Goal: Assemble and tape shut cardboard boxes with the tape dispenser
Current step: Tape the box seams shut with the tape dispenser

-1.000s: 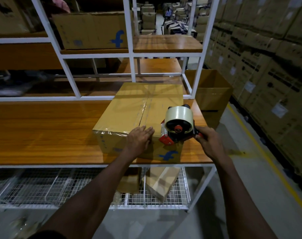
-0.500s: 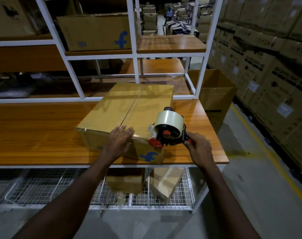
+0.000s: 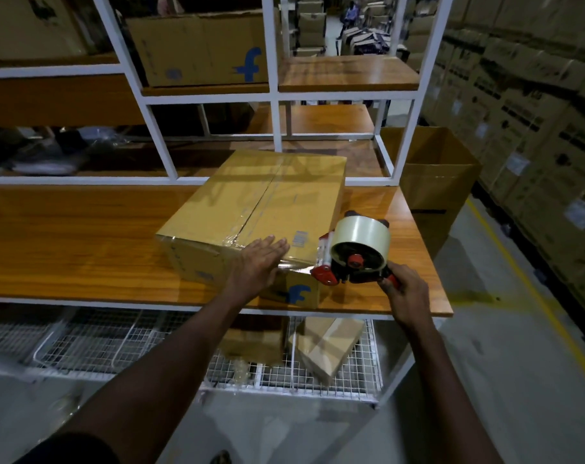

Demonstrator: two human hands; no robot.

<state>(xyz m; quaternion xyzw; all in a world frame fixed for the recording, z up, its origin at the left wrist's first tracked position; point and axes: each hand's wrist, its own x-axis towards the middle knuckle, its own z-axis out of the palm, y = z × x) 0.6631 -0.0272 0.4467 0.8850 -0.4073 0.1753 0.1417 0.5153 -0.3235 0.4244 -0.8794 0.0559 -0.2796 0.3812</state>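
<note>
Taping a cardboard box's near edge on the wooden table.

Head view: the left hand pressed flat, fingers straight, on the cardboard box atop the wooden table; the right hand gripped the tape dispenser at the box's near corner.

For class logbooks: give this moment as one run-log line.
left hand: flat on box | right hand: grips tape dispenser at box corner

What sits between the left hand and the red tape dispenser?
Head view: clear tape along the near edge of the brown cardboard box, plus a small printed label.
</note>
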